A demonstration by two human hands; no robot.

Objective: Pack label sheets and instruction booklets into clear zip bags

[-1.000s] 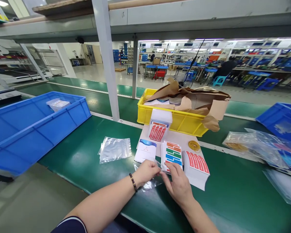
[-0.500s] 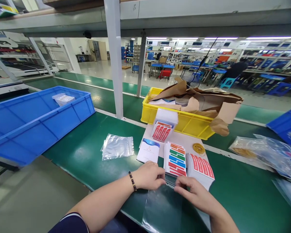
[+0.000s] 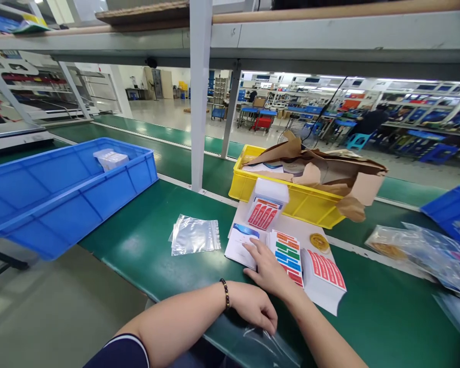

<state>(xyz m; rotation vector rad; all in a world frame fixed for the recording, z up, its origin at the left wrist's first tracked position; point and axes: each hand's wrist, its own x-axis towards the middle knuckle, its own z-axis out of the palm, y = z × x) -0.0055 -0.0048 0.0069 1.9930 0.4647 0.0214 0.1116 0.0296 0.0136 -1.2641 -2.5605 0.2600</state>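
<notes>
Factory hall behind a green surface (image 3: pixel 138 260), head view. Left hand (image 3: pixel 253 307): grip pressed together on the edge of a clear plastic bag (image 3: pixel 270 348), which appears flat and unfilled at the near edge. Right hand (image 3: pixel 270 268): grip spread, fingertips on a white booklet (image 3: pixel 238 249) with a blue header. Beside it stand multicoloured sticker sheets (image 3: pixel 287 250) and a thick red-label stack (image 3: pixel 325 276); rubber bands (image 3: pixel 319 242) lie behind. State of progress: one wrapped packet (image 3: pixel 113 159) sits in the blue bin (image 3: pixel 80 197), apparently finished; the loose paper stacks are unbagged, and further zip bags (image 3: pixel 197 236) lie flat, apparently unfilled. Much appears left; exact counts cannot be told.
</notes>
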